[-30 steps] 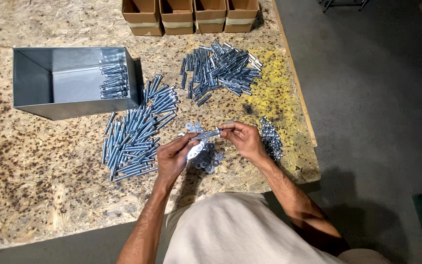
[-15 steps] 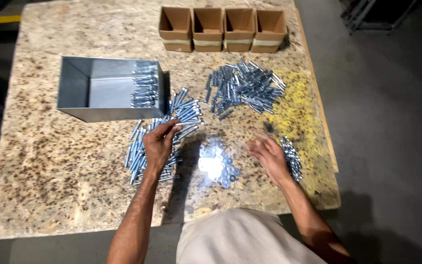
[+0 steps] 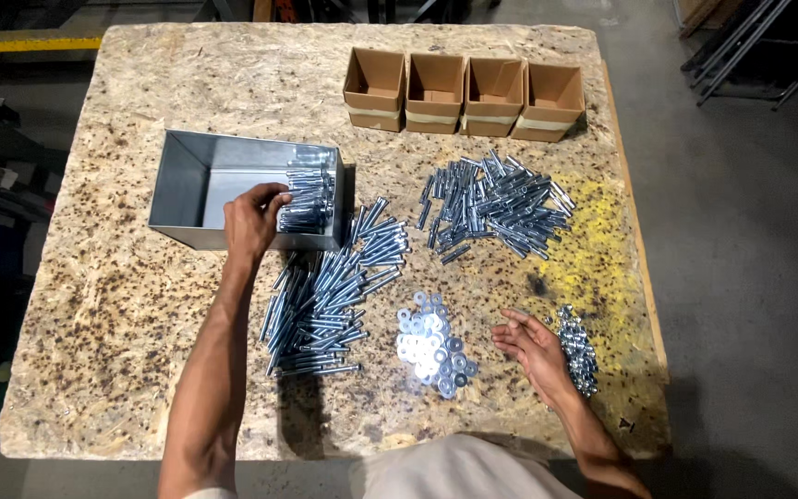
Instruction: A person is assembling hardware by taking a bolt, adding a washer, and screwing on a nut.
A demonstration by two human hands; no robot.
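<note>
My left hand [image 3: 253,217] reaches into an open grey metal bin [image 3: 187,236], its fingertips closed on a bolt at the row of bolts [image 3: 311,194] stacked against the bin's right wall. My right hand [image 3: 533,346] rests on the chipboard table [image 3: 122,323] with fingers apart and nothing in it. It lies between a heap of washers [image 3: 431,342] and a small pile of nuts [image 3: 579,346]. A large pile of long silver bolts [image 3: 330,286] lies just below the bin.
A second pile of shorter silver parts [image 3: 496,199] lies at the right centre. A row of open cardboard boxes [image 3: 464,92] stands at the table's far edge. The table's right edge drops to a grey floor.
The hands, together on one bolt a second ago, have parted. My left hand passed over the bolt pile up to the bin. My right hand settled on the table by the nuts.
</note>
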